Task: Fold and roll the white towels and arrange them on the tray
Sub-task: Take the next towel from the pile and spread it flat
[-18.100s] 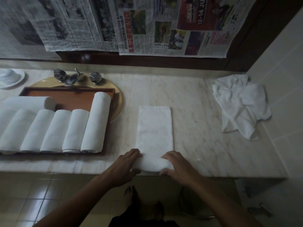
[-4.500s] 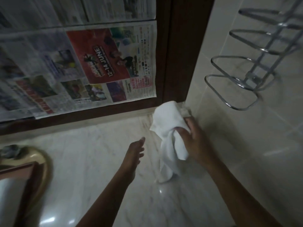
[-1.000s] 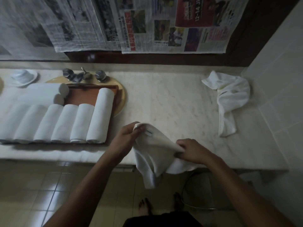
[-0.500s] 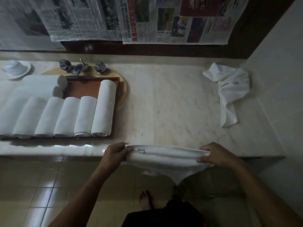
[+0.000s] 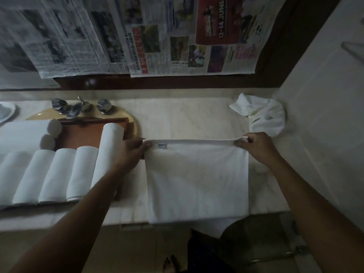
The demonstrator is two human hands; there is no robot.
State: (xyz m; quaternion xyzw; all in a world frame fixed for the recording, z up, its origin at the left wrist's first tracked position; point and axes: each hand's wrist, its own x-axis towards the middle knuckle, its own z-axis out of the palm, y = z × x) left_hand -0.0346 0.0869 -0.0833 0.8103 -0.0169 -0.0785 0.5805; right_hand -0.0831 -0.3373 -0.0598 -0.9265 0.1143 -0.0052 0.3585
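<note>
A white towel [image 5: 197, 180] lies spread flat on the marble counter [image 5: 187, 121], its near edge hanging slightly over the counter's front. My left hand [image 5: 132, 152] pinches its far left corner, by a small label. My right hand [image 5: 256, 146] pinches the far right corner. To the left stands a brown wooden tray [image 5: 86, 131] holding several rolled white towels [image 5: 57, 174] side by side, with more rolls laid crosswise behind them. A crumpled white towel [image 5: 264, 117] lies in the far right corner of the counter.
The tray sits over a beige sink [image 5: 136, 125] with chrome taps [image 5: 78, 107] behind it. A white dish [image 5: 6, 113] is at the far left. Newspaper sheets [image 5: 137, 36] cover the mirror above. A tiled wall [image 5: 325, 95] closes the right side.
The towel was held stretched in the air off the counter's front edge half a second ago; now it lies spread flat on the counter, both hands still on its far corners.
</note>
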